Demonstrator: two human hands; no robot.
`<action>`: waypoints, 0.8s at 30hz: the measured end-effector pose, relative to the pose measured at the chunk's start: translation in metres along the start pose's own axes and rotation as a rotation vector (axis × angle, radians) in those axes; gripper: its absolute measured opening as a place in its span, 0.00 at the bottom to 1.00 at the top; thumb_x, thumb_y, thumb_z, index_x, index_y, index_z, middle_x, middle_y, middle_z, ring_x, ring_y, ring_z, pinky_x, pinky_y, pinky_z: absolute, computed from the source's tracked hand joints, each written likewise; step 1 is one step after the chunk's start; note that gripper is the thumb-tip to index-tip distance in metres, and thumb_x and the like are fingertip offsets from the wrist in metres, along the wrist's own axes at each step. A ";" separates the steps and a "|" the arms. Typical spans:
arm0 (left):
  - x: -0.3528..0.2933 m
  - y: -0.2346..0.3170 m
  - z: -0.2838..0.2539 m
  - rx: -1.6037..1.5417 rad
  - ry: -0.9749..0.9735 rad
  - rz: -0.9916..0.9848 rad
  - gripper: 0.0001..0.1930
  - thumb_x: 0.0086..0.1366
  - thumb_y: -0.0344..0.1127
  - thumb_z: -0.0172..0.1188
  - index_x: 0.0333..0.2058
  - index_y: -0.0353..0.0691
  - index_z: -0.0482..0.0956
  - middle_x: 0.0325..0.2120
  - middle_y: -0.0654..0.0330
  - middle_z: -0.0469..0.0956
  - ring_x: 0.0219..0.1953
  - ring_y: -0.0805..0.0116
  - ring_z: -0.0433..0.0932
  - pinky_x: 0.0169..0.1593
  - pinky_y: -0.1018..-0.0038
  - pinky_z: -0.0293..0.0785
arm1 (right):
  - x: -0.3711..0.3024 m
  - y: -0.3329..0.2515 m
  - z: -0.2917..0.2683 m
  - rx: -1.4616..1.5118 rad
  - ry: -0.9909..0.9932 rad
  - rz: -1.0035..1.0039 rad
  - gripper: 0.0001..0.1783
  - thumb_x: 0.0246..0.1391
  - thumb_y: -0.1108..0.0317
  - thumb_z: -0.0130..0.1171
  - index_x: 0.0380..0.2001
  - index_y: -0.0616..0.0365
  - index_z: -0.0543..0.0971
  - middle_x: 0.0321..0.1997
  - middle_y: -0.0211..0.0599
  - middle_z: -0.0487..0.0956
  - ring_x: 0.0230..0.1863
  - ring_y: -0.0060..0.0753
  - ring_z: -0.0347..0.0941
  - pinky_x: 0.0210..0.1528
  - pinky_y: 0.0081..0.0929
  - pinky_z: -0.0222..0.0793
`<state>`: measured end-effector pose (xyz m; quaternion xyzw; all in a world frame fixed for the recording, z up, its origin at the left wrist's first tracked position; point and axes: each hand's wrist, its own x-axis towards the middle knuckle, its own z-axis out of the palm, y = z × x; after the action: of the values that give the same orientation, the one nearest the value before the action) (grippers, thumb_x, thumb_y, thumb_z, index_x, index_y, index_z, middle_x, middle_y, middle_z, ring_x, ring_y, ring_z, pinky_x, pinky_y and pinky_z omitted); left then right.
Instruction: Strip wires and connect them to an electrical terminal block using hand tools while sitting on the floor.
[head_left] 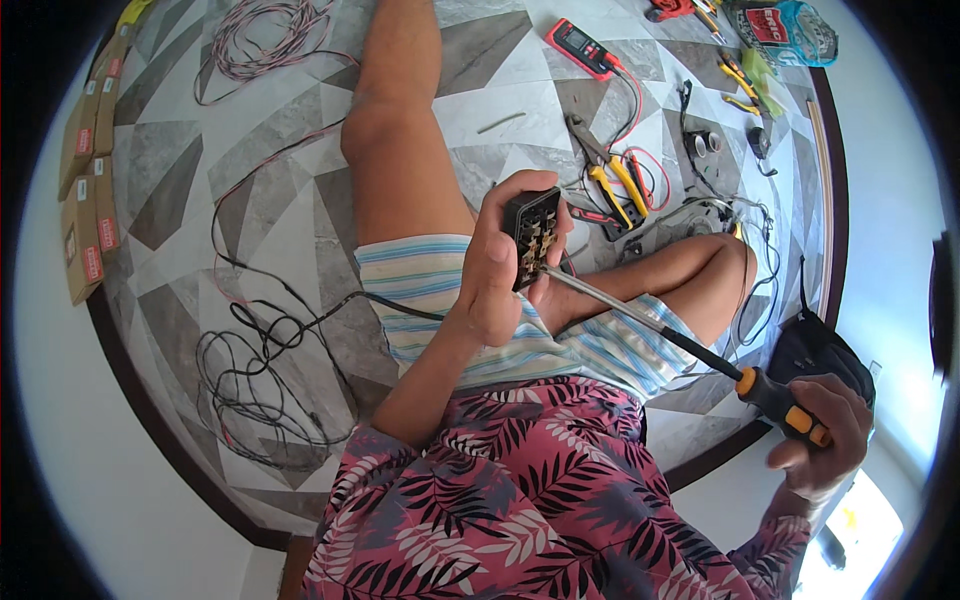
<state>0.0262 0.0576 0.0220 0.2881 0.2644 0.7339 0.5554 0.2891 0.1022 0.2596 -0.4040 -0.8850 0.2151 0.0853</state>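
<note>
My left hand (490, 265) is closed around a small black electrical socket block (535, 238), whose open face shows brass-coloured metal contacts. A black cable (395, 306) runs up to that hand from the left. In my right hand (832, 440) is a long screwdriver (690, 345) with a black and orange handle. Its shaft slants up to the left, and the tip meets the lower edge of the block's open face; whether it sits on a screw is too small to tell.
Coiled black cable (265, 370) and twisted wire (265, 40) lie on the left floor. Ahead are a red multimeter (582, 48), yellow-handled pliers (612, 180), yellow-black pliers (740, 82) and a blue plastic bag (805, 40). Small cardboard boxes (82, 215) line the left wall. A black bag (815, 360) rests at right.
</note>
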 end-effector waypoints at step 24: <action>-0.003 -0.013 0.005 0.253 0.091 0.083 0.33 0.70 0.60 0.37 0.58 0.34 0.56 0.38 0.52 0.70 0.28 0.75 0.69 0.18 0.84 0.63 | 0.022 -0.031 -0.010 -0.155 -0.364 0.081 0.21 0.32 0.69 0.69 0.33 0.66 0.76 0.23 0.43 0.72 0.19 0.30 0.72 0.19 0.20 0.62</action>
<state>0.0391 0.0583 0.0160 0.3330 0.3677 0.7293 0.4712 0.2572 0.1040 0.2822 -0.3989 -0.8828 0.2191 -0.1161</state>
